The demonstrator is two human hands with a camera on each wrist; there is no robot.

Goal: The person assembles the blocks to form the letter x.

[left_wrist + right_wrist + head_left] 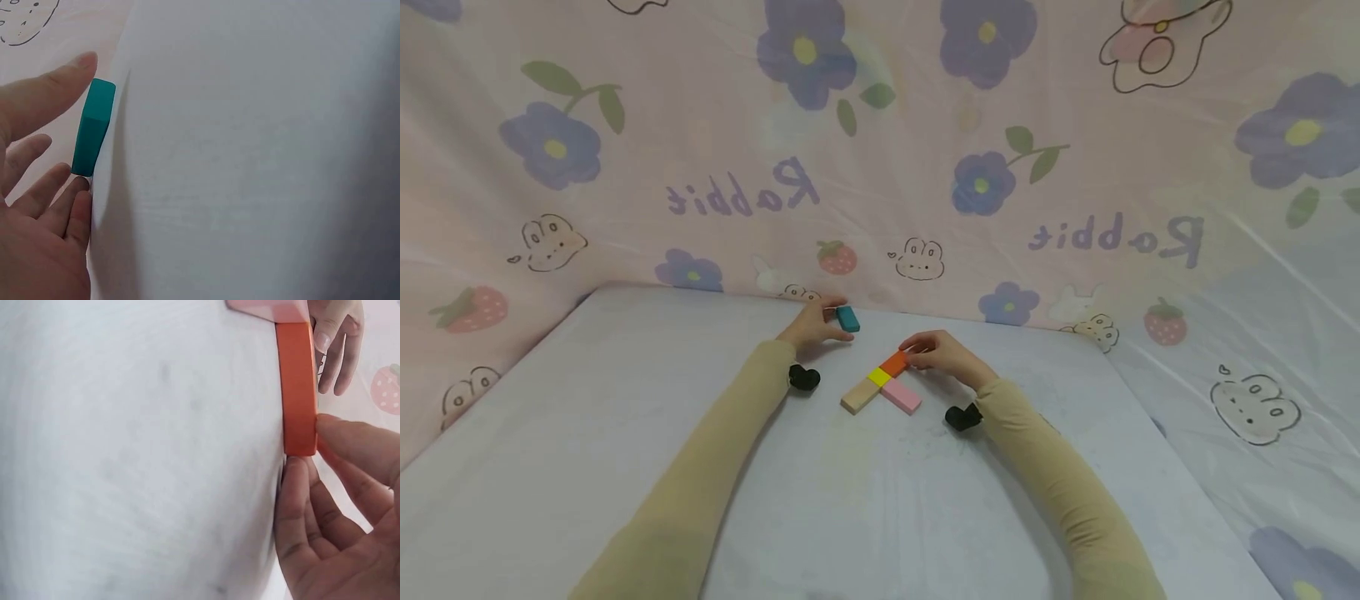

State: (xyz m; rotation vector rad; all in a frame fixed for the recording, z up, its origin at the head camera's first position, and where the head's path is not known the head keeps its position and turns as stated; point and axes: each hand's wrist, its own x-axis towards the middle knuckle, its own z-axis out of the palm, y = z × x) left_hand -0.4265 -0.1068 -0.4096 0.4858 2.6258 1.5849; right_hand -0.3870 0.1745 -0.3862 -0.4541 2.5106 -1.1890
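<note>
A teal block (847, 319) lies on the white surface at the back. Around it my left hand (814, 325) is spread, thumb and fingers on opposite sides. In the left wrist view a small gap separates the thumb (78, 65) from the teal block (94, 128), while the fingertips are close by its lower end. My right hand (947, 357) holds the outer end of an orange block (893, 363) between thumb and fingers. That orange block (297, 387) meets a small yellow block (879, 377). A tan block (860, 395) and a pink block (901, 396) also adjoin the yellow one.
A white-covered tabletop (850, 517) carries the blocks. Behind it hangs a printed cloth (880, 167) with flowers, rabbits and strawberries, and more of it lines both sides. Black wrist devices (805, 378) sit at both cuffs.
</note>
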